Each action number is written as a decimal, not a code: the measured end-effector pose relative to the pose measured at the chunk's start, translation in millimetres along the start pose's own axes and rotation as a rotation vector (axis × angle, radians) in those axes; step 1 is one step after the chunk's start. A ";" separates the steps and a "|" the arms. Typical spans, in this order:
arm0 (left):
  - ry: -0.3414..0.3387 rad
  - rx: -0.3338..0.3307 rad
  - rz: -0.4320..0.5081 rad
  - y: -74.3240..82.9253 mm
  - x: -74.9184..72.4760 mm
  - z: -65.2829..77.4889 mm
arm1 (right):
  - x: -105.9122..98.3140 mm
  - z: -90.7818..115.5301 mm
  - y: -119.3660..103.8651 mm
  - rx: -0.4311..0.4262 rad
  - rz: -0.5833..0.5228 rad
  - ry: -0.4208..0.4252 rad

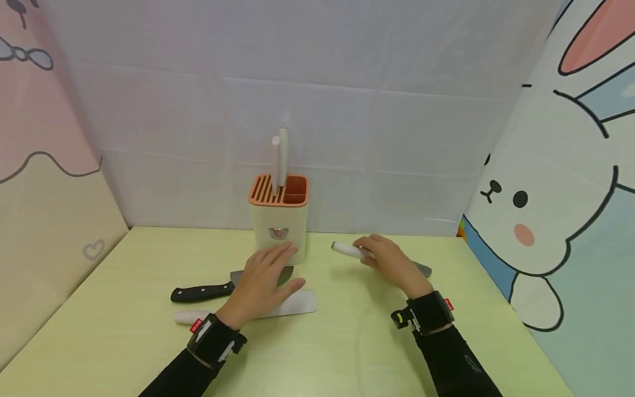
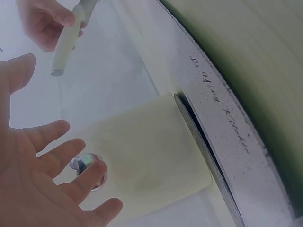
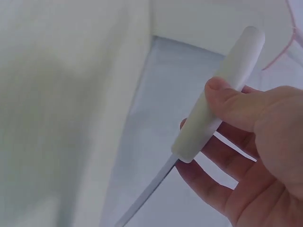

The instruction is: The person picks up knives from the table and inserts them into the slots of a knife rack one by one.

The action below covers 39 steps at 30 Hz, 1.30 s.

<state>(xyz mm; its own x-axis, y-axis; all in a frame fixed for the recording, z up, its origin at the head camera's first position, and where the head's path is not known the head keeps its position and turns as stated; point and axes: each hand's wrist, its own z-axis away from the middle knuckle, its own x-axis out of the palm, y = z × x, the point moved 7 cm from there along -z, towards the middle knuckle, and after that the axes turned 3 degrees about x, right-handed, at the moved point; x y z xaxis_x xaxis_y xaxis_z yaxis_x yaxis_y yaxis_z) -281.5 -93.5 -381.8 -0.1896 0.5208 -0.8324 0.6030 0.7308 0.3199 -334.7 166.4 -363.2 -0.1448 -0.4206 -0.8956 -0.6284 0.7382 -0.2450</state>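
My right hand [image 1: 392, 262] grips a white-handled knife [image 1: 347, 250] above the right side of the table, handle end toward the block. In the right wrist view, thumb and fingers wrap the pale handle [image 3: 220, 94], and the narrow metal blade [image 3: 149, 191] runs down to the left. My left hand [image 1: 263, 286] hovers with spread fingers before the cream knife block [image 1: 268, 220], holding nothing. Beneath it lie a black-handled knife [image 1: 200, 293] and a white-handled knife with a broad blade [image 1: 300, 303], both partly hidden. The left wrist view shows script lettering on a blade [image 2: 218, 104].
The block has an orange slotted top [image 1: 260, 190] with open compartments on its right. Two white handles [image 1: 283, 157] stick up from it. Behind the pale yellow table [image 1: 337, 347] hangs a white sheet [image 1: 173, 121]; a rabbit-print panel [image 1: 570, 231] stands on the right.
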 end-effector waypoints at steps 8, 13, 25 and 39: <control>0.013 -0.003 0.005 0.0 -4.3 -0.1 | -27.1 -2.8 -22.7 0.029 -0.097 0.084; 0.012 -0.003 -0.003 -1.9 -5.1 -0.2 | -42.2 -2.9 -36.1 0.006 -0.157 0.141; 0.028 0.011 -0.020 -3.8 -5.0 -0.4 | -58.2 -3.6 -55.4 0.035 -0.289 0.187; 0.023 -0.004 -0.019 -3.6 -5.7 -0.4 | -60.7 -3.6 -73.6 0.030 -0.407 0.227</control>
<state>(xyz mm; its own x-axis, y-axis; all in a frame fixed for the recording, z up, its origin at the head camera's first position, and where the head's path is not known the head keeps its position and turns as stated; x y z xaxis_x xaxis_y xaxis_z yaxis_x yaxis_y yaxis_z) -282.9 -99.0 -378.0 -0.2185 0.5170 -0.8276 0.5957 0.7424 0.3066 -282.5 135.7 -289.5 -0.0572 -0.7814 -0.6213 -0.6467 0.5032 -0.5732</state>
